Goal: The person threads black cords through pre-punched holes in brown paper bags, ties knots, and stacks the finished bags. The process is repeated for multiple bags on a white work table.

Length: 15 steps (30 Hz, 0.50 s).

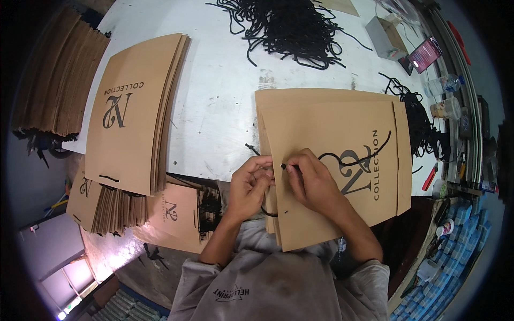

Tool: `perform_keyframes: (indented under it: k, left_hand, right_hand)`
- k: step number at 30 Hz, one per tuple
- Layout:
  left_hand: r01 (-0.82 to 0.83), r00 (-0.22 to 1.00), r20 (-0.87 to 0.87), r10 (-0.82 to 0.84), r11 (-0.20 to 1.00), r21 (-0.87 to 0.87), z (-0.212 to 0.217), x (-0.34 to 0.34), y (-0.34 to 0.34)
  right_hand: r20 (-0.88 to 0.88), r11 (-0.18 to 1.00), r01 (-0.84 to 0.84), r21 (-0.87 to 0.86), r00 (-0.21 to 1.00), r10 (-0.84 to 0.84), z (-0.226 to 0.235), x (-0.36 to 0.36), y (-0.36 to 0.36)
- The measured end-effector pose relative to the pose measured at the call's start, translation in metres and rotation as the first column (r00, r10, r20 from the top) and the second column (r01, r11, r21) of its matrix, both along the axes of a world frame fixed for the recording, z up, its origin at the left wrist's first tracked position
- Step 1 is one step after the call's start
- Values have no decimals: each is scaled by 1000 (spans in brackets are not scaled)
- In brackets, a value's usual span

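Observation:
A flat brown paper bag (326, 120) with dark print lies sideways before me on other bags. My right hand (315, 182) pinches a black cord (334, 157) beside an eyelet near the bag's left edge. From that hand the cord's free end curves rightward across the print. My left hand (249, 184) is curled at the same edge, its fingertips partly hidden by the paper, and seems to grip it. Another eyelet (286, 212) shows lower on the bag. Left of the edge, a cord end sticks out above my left hand, and a short loop shows below it.
A heap of black cords (292, 32) lies at the back of the white table (214, 107), with a smaller bundle (415, 109) at right. Bag stacks (126, 115) stand at left. A phone (425, 54), a grey box (384, 38) and a red cutter (429, 176) lie rightward.

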<state>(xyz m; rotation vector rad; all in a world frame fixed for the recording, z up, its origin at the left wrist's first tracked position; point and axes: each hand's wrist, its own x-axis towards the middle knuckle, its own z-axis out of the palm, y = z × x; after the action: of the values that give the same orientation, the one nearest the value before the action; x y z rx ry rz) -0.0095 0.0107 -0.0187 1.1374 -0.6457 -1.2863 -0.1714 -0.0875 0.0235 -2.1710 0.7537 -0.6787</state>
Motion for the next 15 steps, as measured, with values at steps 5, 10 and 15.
perform_keyframes:
  k: [5, 10, 15]
  left_hand:
    - [60, 998, -7, -60, 998, -13, 0, -2, -7]
    - [20, 1000, -23, -21, 999, -38, -10, -3, -7]
    - [4, 999, -46, -5, 1000, -23, -15, -1, -6]
  right_hand:
    - [43, 1000, 3, -22, 999, -2, -14, -3, 2]
    - [102, 996, 28, 83, 994, -37, -18, -8, 2]
    - [158, 993, 57, 107, 985, -73, -24, -8, 4]
